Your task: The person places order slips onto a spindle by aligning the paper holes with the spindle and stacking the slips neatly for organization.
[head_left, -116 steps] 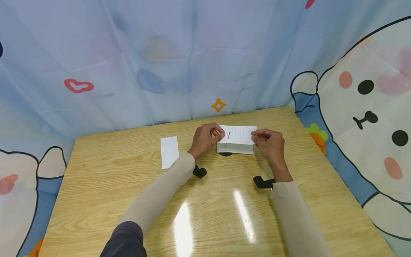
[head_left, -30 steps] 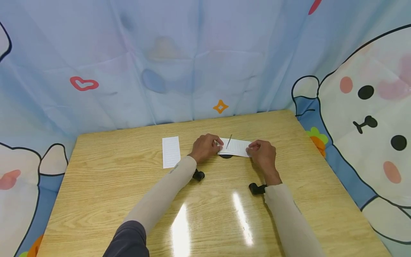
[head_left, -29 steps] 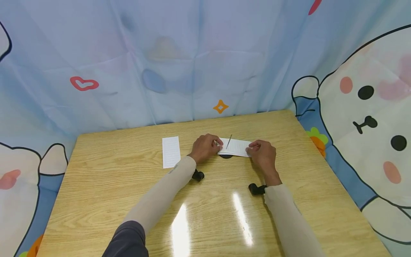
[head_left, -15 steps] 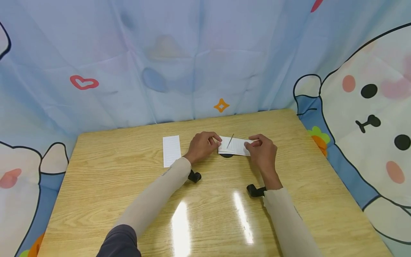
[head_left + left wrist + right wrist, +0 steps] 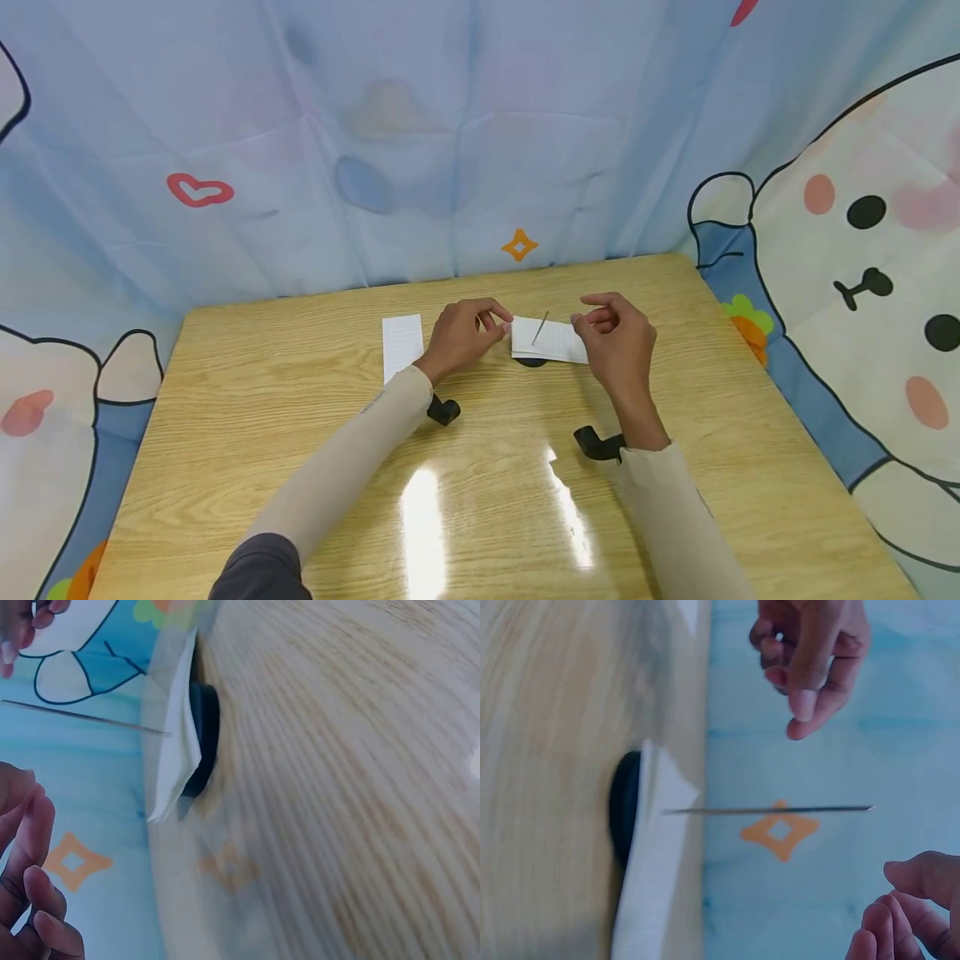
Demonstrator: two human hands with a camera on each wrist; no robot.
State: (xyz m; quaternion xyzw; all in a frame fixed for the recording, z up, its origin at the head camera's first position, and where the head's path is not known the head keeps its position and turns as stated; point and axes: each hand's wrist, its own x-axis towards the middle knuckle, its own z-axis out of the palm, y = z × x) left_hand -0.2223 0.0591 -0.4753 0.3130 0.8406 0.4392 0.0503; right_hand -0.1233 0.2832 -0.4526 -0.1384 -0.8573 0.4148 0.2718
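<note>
Lined white paper slips (image 5: 558,343) lie impaled on a bill spike, whose thin metal rod (image 5: 780,811) sticks up through them. Its round black base (image 5: 205,739) shows beneath the paper. My left hand (image 5: 462,340) hovers just left of the slips, thumb and index finger close together with nothing between them. On the other side, my right hand (image 5: 622,346) is raised near the slips' right end, fingers loosely bent and holding nothing. Both wrist views show the fingers apart from paper and rod.
A single lined slip (image 5: 402,340) lies on the wooden table (image 5: 285,417) to the left, partly behind my left forearm. A blue printed curtain (image 5: 300,125) hangs along the table's back edge. Black wrist-worn devices (image 5: 596,443) sit under both wrists.
Earlier both hands held a lined slip by its ends above the others; it went down the rod onto the stack. Since then both hands have let go, lifting and moving slightly apart.
</note>
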